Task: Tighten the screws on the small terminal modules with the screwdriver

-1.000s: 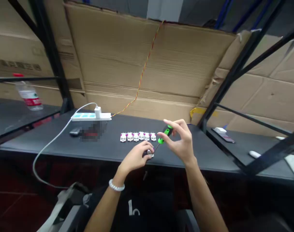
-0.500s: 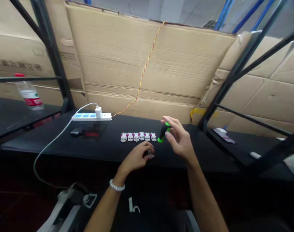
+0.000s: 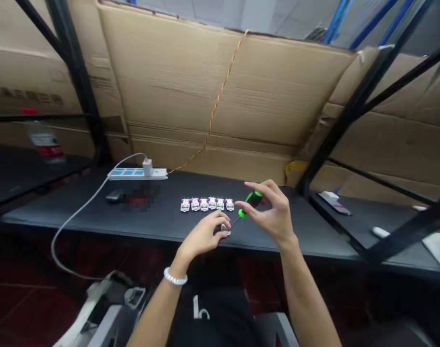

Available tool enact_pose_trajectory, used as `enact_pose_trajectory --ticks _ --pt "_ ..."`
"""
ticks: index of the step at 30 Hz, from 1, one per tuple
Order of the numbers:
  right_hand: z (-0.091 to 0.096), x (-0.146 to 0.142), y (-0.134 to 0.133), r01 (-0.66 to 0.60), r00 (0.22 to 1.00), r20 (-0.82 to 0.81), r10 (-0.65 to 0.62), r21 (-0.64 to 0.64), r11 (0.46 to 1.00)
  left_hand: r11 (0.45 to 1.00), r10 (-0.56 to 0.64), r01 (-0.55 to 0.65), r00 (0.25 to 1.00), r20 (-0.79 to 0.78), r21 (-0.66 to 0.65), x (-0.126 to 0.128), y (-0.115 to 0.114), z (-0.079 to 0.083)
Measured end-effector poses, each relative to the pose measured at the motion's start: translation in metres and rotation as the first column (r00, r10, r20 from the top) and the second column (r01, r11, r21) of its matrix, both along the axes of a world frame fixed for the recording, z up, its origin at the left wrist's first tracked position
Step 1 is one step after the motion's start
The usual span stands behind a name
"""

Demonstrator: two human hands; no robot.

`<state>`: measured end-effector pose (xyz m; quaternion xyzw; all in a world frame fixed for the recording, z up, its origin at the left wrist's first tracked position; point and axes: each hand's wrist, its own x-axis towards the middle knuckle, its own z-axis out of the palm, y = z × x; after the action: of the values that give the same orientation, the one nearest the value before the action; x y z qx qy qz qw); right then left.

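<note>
My left hand (image 3: 204,233) is closed on a small white part (image 3: 226,232), pinched between thumb and fingers near the desk's front edge. The fingers cover much of this part. To its right, my right hand (image 3: 272,209) grips a black and green screwdriver (image 3: 255,197) by its handle, between thumb and fingers. The thin shaft slants down and left, its tip at or very near the white part; whether it touches I cannot tell. Just beyond my left hand, several white and purple parts (image 3: 204,205) stand in a row on the black desk (image 3: 292,236).
A white power strip (image 3: 137,174) with a plugged-in charger (image 3: 147,166) lies at the back left, its white cable (image 3: 77,209) looping over the front edge. Cardboard panels (image 3: 213,86) rise behind the desk. Black metal posts (image 3: 83,91) flank it. A bottle (image 3: 46,142) stands at far left.
My right hand has turned, and the screwdriver now leans more to the right with its handle farther from the left hand. My left hand stays in place. The desk looks brighter.
</note>
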<state>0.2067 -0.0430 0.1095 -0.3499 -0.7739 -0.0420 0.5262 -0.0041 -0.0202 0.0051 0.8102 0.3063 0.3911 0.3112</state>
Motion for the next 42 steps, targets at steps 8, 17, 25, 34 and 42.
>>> enact_pose_trajectory --ticks 8,17,25,34,42 --pt "-0.003 0.0 -0.002 -0.219 0.976 -0.054 0.212 -0.167 0.961 1.0 0.002 -0.002 1.0 -0.007 0.008 0.0 0.0 0.0" --pt "-0.01 -0.004 0.006 -0.052 0.998 -0.031 0.054 0.047 0.998 1.0 0.012 -0.012 1.0 -0.02 0.005 0.0 -0.001 0.0" --pt "-0.015 -0.002 0.007 0.054 0.995 -0.093 -0.04 0.153 0.987 1.0 -0.005 0.005 1.0 -0.011 0.03 0.0 0.0 0.0" --pt "-0.008 0.004 0.003 -0.05 0.998 -0.035 0.048 -0.049 0.998 1.0 -0.005 0.005 1.0 -0.007 0.027 0.0 0.001 -0.001" --pt "0.002 0.004 -0.006 -0.169 0.983 0.058 0.177 -0.114 0.979 0.999 -0.011 0.011 1.0 -0.01 0.031 0.0 0.001 -0.001"
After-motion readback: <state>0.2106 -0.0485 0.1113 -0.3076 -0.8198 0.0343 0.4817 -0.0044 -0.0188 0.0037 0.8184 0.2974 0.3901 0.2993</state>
